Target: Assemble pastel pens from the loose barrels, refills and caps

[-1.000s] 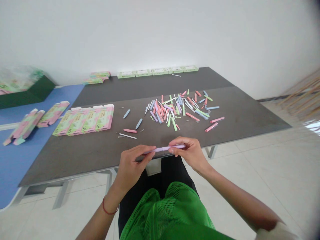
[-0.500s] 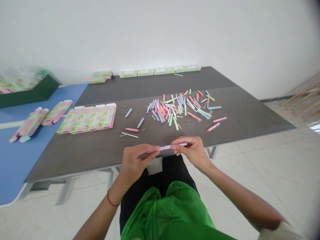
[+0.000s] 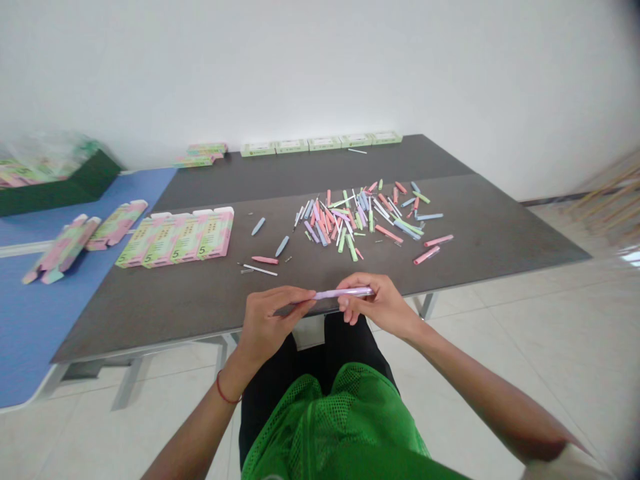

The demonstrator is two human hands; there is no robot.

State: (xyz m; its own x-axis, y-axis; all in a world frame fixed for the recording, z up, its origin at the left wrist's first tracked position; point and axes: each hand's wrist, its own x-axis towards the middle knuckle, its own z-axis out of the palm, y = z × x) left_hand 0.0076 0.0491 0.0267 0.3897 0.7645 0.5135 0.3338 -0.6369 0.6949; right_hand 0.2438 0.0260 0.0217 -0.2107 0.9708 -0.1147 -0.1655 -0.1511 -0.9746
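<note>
A light purple pen (image 3: 341, 293) lies level between my two hands, just above the table's front edge. My left hand (image 3: 274, 313) pinches its left end between thumb and fingers. Around the clear, shiny right part of the pen, my right hand (image 3: 373, 301) is closed, with the fingertips behind and the thumb in front. Beyond my hands a loose heap of pen parts (image 3: 345, 220) spreads over the table, with pink, green, blue and purple barrels and white refills. A pink barrel (image 3: 265, 260) and a white refill (image 3: 260, 270) rest nearer my left hand.
Flat printed cartons (image 3: 175, 240) lie in a row on the dark table (image 3: 200, 300). More boxes (image 3: 320, 144) line the wall. To the left, opened cartons (image 3: 63, 250) and a dark green bin (image 3: 95, 177) sit on a blue table. Two pink pens (image 3: 433, 248) lie at the right.
My right hand's fingers have shifted on the pen, so more of its clear right part shows. My left hand still pinches the left end. The parts on the table look unmoved.
</note>
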